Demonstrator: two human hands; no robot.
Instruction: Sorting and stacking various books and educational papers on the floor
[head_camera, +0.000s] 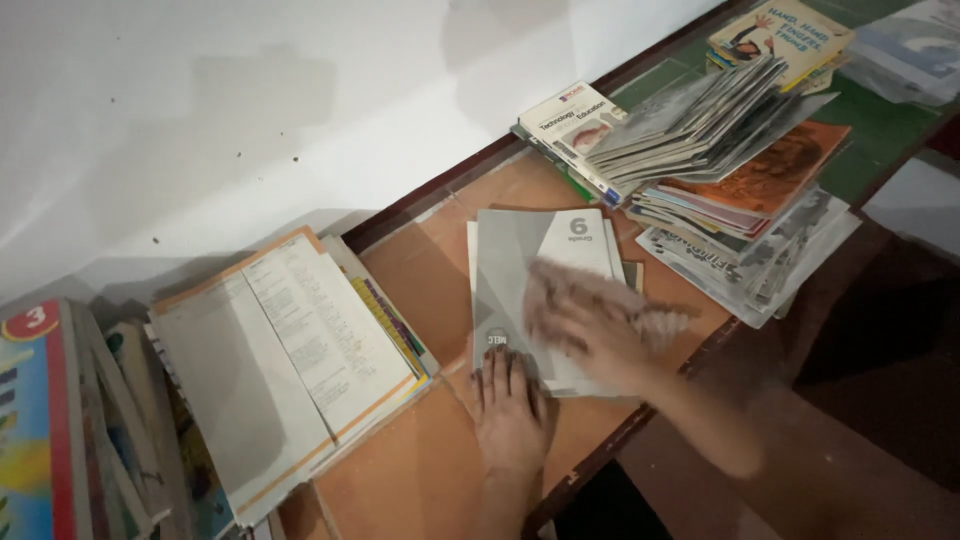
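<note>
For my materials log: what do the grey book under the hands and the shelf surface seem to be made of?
Grey book: paper with a smooth, probably coated card cover, judging by its soft sheen. Shelf surface: seemingly wood or laminate board, matte orange-brown, with a darker edge strip.

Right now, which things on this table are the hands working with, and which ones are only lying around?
In hand:
- grey booklet, flat on the table
- left hand, pressing flat on the booklet's near edge
- right hand, blurred, passing over the cover with a cloth-like thing

Lying about:
- open pale book on the left
- messy stack of books on the right
- colourful books at far left
</note>
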